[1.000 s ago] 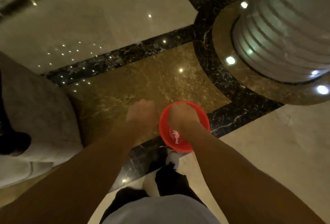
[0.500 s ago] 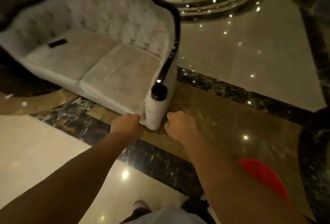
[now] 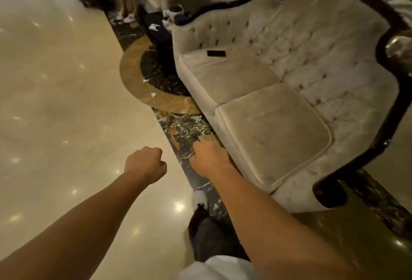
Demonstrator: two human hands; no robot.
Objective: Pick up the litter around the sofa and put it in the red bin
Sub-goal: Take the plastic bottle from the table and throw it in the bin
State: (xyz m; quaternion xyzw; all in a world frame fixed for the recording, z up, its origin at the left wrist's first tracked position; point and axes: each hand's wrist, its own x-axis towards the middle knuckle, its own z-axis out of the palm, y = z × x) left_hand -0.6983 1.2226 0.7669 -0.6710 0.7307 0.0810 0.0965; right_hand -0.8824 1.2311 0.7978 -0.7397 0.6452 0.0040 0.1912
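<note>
A cream tufted sofa (image 3: 278, 92) with a dark frame fills the right half of the head view. Small white scraps of litter lie on the floor beyond its far end: one (image 3: 153, 95) on the gold ring, one (image 3: 145, 80) on the dark marble, a larger piece (image 3: 154, 27) farther back. My left hand (image 3: 146, 163) is a closed fist over the pale floor, nothing visible in it. My right hand (image 3: 208, 157) hangs beside the sofa's near seat front, fingers curled and empty. The red bin is out of view.
A dark flat object (image 3: 215, 53) lies on the far seat cushion. A black marble strip (image 3: 178, 128) runs along the sofa front. Another person's legs (image 3: 126, 10) stand far back by more scraps. My foot (image 3: 199, 199) is on the strip.
One second ago my right hand was over the red bin holding a pink scrap inside it. The view has since swung left along the sofa; the bin has left the frame and both hands are empty.
</note>
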